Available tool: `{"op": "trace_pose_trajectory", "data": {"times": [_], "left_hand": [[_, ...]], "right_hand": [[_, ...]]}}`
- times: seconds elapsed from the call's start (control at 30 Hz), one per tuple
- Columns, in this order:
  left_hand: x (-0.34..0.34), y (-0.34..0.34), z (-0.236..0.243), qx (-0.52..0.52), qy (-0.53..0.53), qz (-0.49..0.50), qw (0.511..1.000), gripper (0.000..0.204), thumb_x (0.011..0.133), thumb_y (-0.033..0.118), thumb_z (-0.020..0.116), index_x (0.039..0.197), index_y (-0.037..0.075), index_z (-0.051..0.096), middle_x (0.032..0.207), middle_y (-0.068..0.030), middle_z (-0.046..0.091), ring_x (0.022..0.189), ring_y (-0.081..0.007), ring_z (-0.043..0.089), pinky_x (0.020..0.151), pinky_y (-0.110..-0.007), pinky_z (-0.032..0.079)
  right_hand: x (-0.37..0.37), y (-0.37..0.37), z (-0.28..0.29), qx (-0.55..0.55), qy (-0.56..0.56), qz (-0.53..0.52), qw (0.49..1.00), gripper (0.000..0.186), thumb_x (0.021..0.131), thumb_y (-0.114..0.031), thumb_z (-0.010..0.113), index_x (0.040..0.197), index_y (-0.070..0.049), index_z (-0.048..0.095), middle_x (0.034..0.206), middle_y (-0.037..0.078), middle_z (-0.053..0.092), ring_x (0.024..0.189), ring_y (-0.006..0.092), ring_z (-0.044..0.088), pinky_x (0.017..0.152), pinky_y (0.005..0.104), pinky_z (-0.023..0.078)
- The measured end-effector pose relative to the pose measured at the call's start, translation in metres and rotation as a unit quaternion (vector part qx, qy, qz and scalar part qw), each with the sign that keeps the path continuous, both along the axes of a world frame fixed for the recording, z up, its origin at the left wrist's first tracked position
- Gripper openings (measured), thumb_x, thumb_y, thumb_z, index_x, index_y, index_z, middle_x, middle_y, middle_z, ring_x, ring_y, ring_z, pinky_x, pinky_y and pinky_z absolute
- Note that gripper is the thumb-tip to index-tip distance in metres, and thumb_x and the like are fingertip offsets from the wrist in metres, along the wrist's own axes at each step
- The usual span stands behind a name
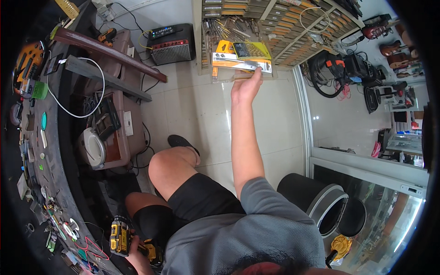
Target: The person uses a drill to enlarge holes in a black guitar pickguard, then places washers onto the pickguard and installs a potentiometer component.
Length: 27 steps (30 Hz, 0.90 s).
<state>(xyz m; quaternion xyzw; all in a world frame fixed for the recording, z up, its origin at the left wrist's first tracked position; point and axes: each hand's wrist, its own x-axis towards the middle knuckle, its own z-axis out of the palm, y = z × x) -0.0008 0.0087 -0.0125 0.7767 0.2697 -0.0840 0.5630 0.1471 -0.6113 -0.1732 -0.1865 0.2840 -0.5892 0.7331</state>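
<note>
At the lower left, my left hand [134, 251] is closed round the grip of a yellow-and-black cordless drill [120, 236], held beside the workbench. My right arm reaches far forward. My right hand [246, 88] grips the front of a pulled-out clear drawer [219, 79], thumb on top and fingers mostly hidden. A white-and-orange flat package [224, 62] lies in the drawer under the thumb; whether the thumb presses on it I cannot tell. A yellow-green flat case [253, 50] rests over it. Behind them are many loose drill bits [224, 30].
The dark workbench [57, 160] on the left carries small tools and parts. Behind the drawer stands a parts cabinet [293, 34]. A speaker amplifier [172, 49] is on the floor, a brown toolbox [133, 119] beside the bench. At right are a black bin [302, 192] and a vacuum cleaner [327, 68].
</note>
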Motion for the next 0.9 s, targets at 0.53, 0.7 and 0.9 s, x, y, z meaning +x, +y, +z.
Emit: {"op": "trace_pose_trajectory", "data": {"times": [0.53,0.7,0.9], "left_hand": [[-0.008,0.031,-0.035,0.011,0.057,-0.038,0.998,0.061,0.08,-0.012,0.073,0.139,0.002,0.063,0.113,-0.0108,0.071,0.08,-0.0179,0.063,0.067,-0.031,0.051],[-0.003,0.012,-0.029,0.007,0.015,-0.073,0.997,0.055,0.085,-0.009,0.074,0.138,0.003,0.064,0.111,-0.0093,0.071,0.081,-0.0174,0.065,0.069,-0.031,0.053],[-0.014,0.0,-0.021,0.005,-0.02,-0.105,0.994,0.048,0.091,-0.005,0.075,0.137,0.005,0.064,0.11,-0.0074,0.071,0.082,-0.0169,0.067,0.071,-0.032,0.055]], "right_hand": [[-0.071,-0.02,0.003,-0.101,0.406,0.049,0.907,0.041,0.112,-0.024,0.06,0.141,0.003,0.049,0.131,0.017,0.063,0.117,0.0281,0.064,0.096,0.0432,0.055],[-0.026,-0.122,0.051,-0.489,0.679,-0.075,0.542,0.018,0.098,-0.01,0.066,0.111,-0.002,0.075,0.119,0.017,0.068,0.111,0.0346,0.064,0.098,0.0476,0.052],[0.038,-0.18,0.056,-0.493,0.82,0.017,0.292,0.023,0.096,-0.016,0.065,0.108,-0.008,0.083,0.121,0.017,0.073,0.121,0.0358,0.066,0.097,0.05,0.057]]}}
